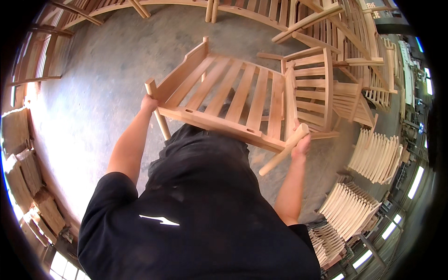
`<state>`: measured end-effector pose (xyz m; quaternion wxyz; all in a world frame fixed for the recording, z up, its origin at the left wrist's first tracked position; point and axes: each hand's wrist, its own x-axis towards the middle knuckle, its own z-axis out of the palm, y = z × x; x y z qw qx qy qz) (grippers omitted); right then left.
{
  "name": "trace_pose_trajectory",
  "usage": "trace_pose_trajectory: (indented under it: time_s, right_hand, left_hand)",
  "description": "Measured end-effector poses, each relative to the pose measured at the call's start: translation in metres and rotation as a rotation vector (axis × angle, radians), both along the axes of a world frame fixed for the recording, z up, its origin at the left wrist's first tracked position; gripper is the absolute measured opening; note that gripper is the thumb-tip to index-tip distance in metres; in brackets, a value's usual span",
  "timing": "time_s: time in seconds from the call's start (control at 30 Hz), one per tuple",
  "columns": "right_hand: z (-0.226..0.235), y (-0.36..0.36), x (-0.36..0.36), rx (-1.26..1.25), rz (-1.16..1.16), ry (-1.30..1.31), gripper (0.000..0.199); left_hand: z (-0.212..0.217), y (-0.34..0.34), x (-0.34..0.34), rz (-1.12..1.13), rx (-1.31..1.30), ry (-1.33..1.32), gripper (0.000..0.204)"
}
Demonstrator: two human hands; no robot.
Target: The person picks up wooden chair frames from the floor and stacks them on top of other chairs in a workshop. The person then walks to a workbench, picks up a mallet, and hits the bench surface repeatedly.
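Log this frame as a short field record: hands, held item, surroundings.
left hand: grips one round leg of the slatted wooden chair frame
right hand: grips the other round leg
frame pose: lifted off the concrete floor, slats facing up, legs pointing toward the person
behind: more chair frames
right side: stacks of curved slat panels
left edge: piled wood blocks

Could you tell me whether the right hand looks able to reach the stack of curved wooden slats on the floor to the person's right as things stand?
Probably not as things stand. The right hand is closed round a leg of the slatted wooden chair frame, which the left hand also holds up. The stack of curved slats lies apart, lower on the floor.
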<state>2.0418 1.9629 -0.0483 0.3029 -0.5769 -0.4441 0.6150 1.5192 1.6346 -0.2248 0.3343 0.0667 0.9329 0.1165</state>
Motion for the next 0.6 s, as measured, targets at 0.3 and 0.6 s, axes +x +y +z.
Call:
trace_pose_trajectory:
  time_s: [0.3,0.6]
  right_hand:
    - [0.011,-0.002,-0.051,0.097,0.115,0.042,0.050]
    - [0.020,0.025,-0.073,0.064,0.078,0.055,0.052]
  left_hand:
    - [0.079,0.079,0.023,-0.359,0.211,-0.022,0.041]
    - [0.062,0.138,0.059,-0.847,-0.045,0.018,0.046]
